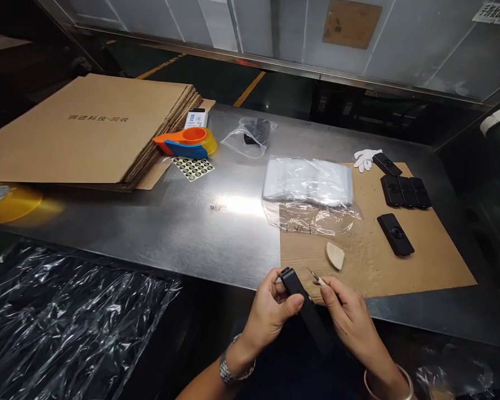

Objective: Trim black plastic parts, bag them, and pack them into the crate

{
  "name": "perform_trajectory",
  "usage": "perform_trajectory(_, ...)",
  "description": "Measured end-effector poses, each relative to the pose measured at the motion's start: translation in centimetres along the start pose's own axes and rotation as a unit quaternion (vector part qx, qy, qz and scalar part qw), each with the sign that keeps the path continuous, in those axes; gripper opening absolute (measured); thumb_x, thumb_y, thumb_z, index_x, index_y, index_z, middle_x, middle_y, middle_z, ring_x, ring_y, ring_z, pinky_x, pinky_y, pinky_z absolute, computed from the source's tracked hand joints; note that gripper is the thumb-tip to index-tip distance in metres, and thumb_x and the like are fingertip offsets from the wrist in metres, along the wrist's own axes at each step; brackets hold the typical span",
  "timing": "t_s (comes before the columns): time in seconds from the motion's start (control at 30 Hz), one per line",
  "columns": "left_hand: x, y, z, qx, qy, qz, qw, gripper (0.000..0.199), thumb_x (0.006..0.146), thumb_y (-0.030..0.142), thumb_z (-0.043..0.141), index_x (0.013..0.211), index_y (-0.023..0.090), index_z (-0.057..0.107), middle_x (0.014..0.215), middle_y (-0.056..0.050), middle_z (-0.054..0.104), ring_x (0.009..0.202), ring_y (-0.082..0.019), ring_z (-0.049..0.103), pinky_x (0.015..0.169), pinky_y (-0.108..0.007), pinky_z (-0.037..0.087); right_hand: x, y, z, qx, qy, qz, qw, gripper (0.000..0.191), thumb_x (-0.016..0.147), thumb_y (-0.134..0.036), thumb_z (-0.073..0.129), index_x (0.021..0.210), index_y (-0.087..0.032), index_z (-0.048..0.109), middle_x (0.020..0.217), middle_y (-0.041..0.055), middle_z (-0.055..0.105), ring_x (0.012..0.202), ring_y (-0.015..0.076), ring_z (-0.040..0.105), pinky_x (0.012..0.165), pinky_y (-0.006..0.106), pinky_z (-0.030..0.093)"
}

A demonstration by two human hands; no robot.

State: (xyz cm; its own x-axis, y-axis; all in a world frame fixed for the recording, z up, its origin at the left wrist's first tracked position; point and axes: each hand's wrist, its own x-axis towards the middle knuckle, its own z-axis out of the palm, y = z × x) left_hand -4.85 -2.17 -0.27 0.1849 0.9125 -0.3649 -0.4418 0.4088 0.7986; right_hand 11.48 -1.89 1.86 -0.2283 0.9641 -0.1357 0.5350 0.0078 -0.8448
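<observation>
My left hand (270,311) is closed around a long black plastic housing (303,303), tilted over the table's front edge. Pinched in my right hand (348,314) is a craft knife (318,278) with a pale handle; its thin pointed blade aims up and left, close beside the housing. I cannot tell whether the blade touches it. Just beyond the knife lies a beige wedge-shaped pad (335,255) on a cardboard sheet (437,261). Further right on that sheet rest a single black housing (395,234) with a round recess and several similar housings (405,191) side by side.
A stack of clear plastic bags (308,180) lies mid-table. Left of it are a bagged black part (256,133), a sticker sheet (193,168), an orange and blue tape dispenser (185,143) and stacked cardboard (87,130). A white glove (365,159) lies at the back right.
</observation>
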Motion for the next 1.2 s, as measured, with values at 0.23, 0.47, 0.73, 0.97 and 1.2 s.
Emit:
perform_trajectory(0.23, -0.3, -0.4, -0.4, 0.062, -0.045, -0.005, 0.997, 0.044, 0.064, 0.029, 0.075, 0.097, 0.018, 0.048, 0.086, -0.003, 0.065, 0.078, -0.014, 0.060, 0.067, -0.021, 0.043, 1.6, -0.7, 0.5, 0.194, -0.090, 0.063, 0.975, 0.033, 0.078, -0.049, 0.057, 0.077, -0.017, 0.052, 0.062, -0.0037, 0.048, 0.057, 0.0091, 0.044, 0.052, 0.021, 0.035)
perform_trajectory(0.47, 0.0, -1.0, -0.4, -0.004, -0.062, -0.033, 0.998, 0.064, 0.063, 0.034, 0.076, 0.115, 0.021, 0.039, 0.080, -0.002, 0.065, 0.072, -0.015, 0.062, 0.064, -0.023, 0.046, 3.2, 3.2, 0.5, 0.084, 0.059, 0.094, 0.990, 0.034, 0.085, -0.048, 0.045, 0.071, -0.017, 0.049, 0.057, -0.0038, 0.046, 0.053, 0.0093, 0.042, 0.052, 0.021, 0.033)
perform_trajectory(0.73, 2.0, -1.9, -0.1, -0.226, 0.167, -0.143, 0.949, 0.034, 0.077, 0.036, 0.063, 0.100, 0.013, 0.052, 0.092, -0.008, 0.065, 0.068, -0.013, 0.065, 0.056, -0.022, 0.055, 2.5, 11.6, -5.4, -0.386, 0.204, 0.080, 0.896, 0.030, 0.089, -0.037, 0.037, 0.093, -0.017, 0.060, 0.080, 0.0085, 0.061, 0.077, 0.0241, 0.055, 0.063, 0.032, 0.041)
perform_trajectory(0.97, 2.3, -2.2, 1.0, -0.333, 0.245, -0.260, 0.873, 0.044, 0.086, 0.034, 0.049, 0.114, 0.001, 0.045, 0.088, -0.021, 0.061, 0.073, -0.023, 0.067, 0.064, -0.029, 0.057, 3.9, 11.3, -5.2, -0.417, 0.276, -0.045, 0.865, 0.031, 0.090, -0.031, 0.039, 0.096, -0.010, 0.061, 0.086, 0.0145, 0.059, 0.083, 0.0256, 0.050, 0.073, 0.038, 0.041)
perform_trajectory(1.2, 2.9, -2.4, 1.6, -0.414, 0.176, -0.298, 0.842, 0.057, 0.089, 0.037, 0.040, 0.126, -0.006, 0.030, 0.096, -0.026, 0.059, 0.083, -0.028, 0.067, 0.071, -0.032, 0.055, 13.5, 7.0, -2.2, -0.412, 0.183, -0.165, 0.877, 0.024, 0.090, -0.019, 0.040, 0.105, -0.016, 0.059, 0.093, 0.0093, 0.061, 0.088, 0.0203, 0.052, 0.077, 0.032, 0.042)
